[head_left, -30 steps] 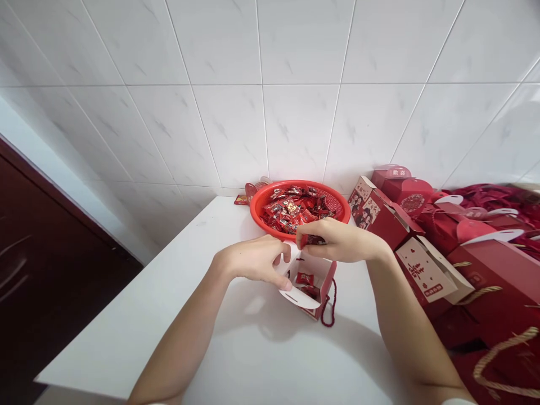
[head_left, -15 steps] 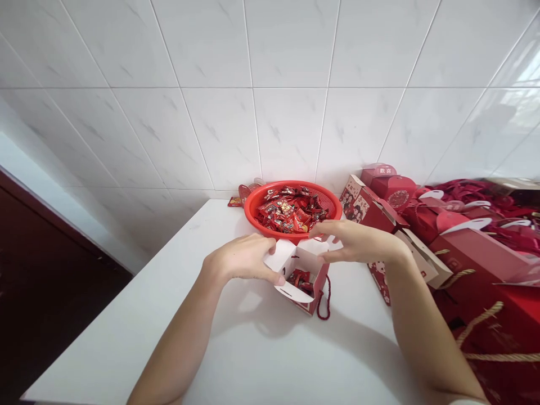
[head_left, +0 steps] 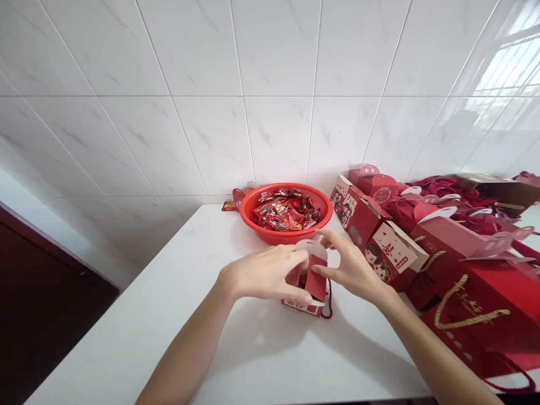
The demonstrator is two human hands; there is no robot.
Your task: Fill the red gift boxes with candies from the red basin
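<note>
A small red gift box with a dark red cord handle stands on the white table, its top partly folded in. My left hand curves over the box's left side, thumb at the front flap and fingers at the left flap. On the other side, my right hand has its thumb on the red right flap and its fingers behind the raised back flap. Both hands are closed on the flaps. The inside of the box is mostly hidden by the flaps and my left hand.
Just behind the box, a red plastic basket holds many red-wrapped sweets. A loose red packet lies left of it. Several red gift boxes and bags with rope handles crowd the right side. A tiled wall borders the table.
The side flaps have been folded inward over the sweets in the box. Both hands have moved closer together around its top. The view has shifted slightly to the right.
</note>
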